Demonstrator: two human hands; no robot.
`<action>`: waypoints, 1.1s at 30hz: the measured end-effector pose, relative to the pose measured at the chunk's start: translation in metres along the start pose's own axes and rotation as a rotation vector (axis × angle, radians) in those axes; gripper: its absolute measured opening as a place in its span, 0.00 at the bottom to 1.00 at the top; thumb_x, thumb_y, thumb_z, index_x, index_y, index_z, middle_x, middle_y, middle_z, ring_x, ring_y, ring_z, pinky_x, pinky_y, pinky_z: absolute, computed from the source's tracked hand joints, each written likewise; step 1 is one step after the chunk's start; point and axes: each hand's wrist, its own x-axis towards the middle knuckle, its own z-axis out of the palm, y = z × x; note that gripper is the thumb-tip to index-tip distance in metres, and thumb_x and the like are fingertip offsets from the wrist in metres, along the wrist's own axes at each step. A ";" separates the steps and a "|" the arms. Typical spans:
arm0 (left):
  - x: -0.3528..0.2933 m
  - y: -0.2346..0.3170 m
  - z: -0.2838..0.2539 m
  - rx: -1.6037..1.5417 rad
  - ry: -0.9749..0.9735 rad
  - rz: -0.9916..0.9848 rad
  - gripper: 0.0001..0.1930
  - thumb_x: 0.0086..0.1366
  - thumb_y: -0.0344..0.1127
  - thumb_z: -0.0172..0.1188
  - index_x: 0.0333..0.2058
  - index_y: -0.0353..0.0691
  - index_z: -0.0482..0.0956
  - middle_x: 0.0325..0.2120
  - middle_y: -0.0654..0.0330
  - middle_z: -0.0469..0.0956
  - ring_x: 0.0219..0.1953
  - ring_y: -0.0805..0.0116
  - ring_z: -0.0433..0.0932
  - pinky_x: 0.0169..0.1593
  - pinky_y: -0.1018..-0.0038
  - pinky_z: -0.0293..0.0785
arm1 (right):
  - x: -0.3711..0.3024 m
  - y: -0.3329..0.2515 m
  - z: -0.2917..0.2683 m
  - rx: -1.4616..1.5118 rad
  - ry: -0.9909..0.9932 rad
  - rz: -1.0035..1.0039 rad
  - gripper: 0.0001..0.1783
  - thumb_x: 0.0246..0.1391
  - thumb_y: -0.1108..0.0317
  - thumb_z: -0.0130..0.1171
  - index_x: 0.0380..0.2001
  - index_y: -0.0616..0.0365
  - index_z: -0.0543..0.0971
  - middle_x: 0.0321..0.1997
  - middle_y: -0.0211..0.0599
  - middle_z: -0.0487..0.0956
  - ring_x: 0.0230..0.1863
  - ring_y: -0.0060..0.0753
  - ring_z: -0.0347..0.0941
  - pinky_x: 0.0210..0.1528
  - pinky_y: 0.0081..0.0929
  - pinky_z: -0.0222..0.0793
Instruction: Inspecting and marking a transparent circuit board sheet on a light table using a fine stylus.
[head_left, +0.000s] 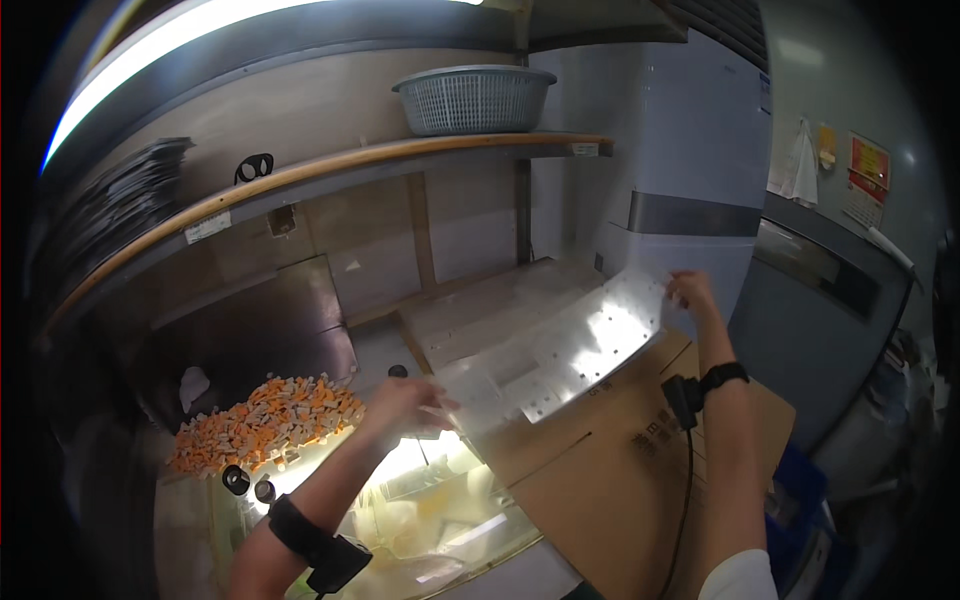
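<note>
"How do the hands stand, starting from the left?"

"The left hand (pixel 405 408) is mostly closed, fingers loosely extended, with thumb and fingertips on the left end of a clear sheet (pixel 525 368)."

"And the right hand (pixel 690 290)?"

"Fingers bent in, pinching the sheet's far right corner. The sheet slants between the two hands, bright with glare and dotted with small dark marks, partly in front of a flattened-looking brown cardboard piece (pixel 600 480). I can't tell whether it touches the cardboard."

"What's on the surface?"

"At left, a heap of small orange and whitish pieces (pixel 265 422). Just to its right is a brightly lit panel (pixel 440 515), partly behind the left forearm; then the cardboard, below the right hand."

"And the room?"

"At far left, a stack of thin dark items (pixel 120 200) on a wood-edged shelf (pixel 400 148). Farther along the shelf sits a grey-blue plastic basket (pixel 475 103). Right of that, a tall pale cabinet (pixel 700 130), then a white cloth (pixel 801 165) hanging on the wall."
</note>
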 end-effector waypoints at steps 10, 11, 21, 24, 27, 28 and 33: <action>0.046 -0.037 0.007 0.461 0.023 -0.067 0.13 0.51 0.32 0.49 0.29 0.25 0.73 0.13 0.49 0.74 0.09 0.70 0.70 0.13 0.78 0.61 | 0.027 0.112 0.025 -0.325 0.100 -0.016 0.15 0.27 0.79 0.56 0.27 0.64 0.77 0.18 0.36 0.75 0.16 0.25 0.69 0.17 0.22 0.62; 0.048 -0.039 0.007 0.462 0.024 -0.071 0.13 0.51 0.32 0.49 0.29 0.25 0.73 0.13 0.49 0.74 0.09 0.70 0.70 0.13 0.78 0.61 | 0.023 0.109 0.023 -0.391 0.114 -0.029 0.15 0.25 0.78 0.56 0.26 0.62 0.78 0.18 0.36 0.75 0.17 0.26 0.70 0.20 0.22 0.65; 0.061 -0.040 0.008 0.657 0.141 0.015 0.13 0.52 0.37 0.49 0.23 0.31 0.76 0.13 0.53 0.74 0.14 0.67 0.75 0.23 0.75 0.69 | 0.014 0.100 0.024 -0.543 0.170 -0.004 0.14 0.29 0.77 0.52 0.25 0.57 0.79 0.29 0.46 0.77 0.36 0.43 0.74 0.41 0.31 0.67; 0.065 -0.041 0.009 0.679 0.155 0.041 0.13 0.53 0.35 0.49 0.22 0.30 0.75 0.10 0.54 0.73 0.11 0.70 0.72 0.19 0.77 0.66 | 0.011 0.096 0.024 -0.527 0.180 -0.007 0.14 0.29 0.77 0.52 0.26 0.57 0.79 0.31 0.48 0.77 0.38 0.44 0.73 0.42 0.31 0.67; 0.067 -0.042 0.009 0.735 0.150 0.046 0.13 0.54 0.35 0.50 0.23 0.29 0.75 0.09 0.56 0.72 0.09 0.72 0.69 0.15 0.78 0.64 | 0.018 0.105 0.022 -0.502 0.215 -0.023 0.17 0.20 0.76 0.58 0.25 0.58 0.79 0.26 0.44 0.78 0.31 0.40 0.74 0.37 0.29 0.68; 0.067 -0.041 0.008 0.793 0.138 0.038 0.13 0.54 0.36 0.50 0.24 0.30 0.75 0.09 0.56 0.72 0.11 0.71 0.72 0.18 0.77 0.66 | 0.020 0.108 0.021 -0.549 0.201 -0.020 0.15 0.26 0.76 0.54 0.26 0.57 0.79 0.29 0.46 0.77 0.35 0.42 0.73 0.40 0.30 0.67; 0.042 -0.021 -0.007 1.109 0.222 0.021 0.15 0.54 0.42 0.51 0.25 0.33 0.77 0.13 0.58 0.75 0.15 0.68 0.75 0.24 0.73 0.70 | -0.002 0.089 0.033 -0.802 0.261 -0.036 0.12 0.37 0.72 0.51 0.29 0.55 0.79 0.34 0.47 0.77 0.41 0.43 0.72 0.44 0.32 0.66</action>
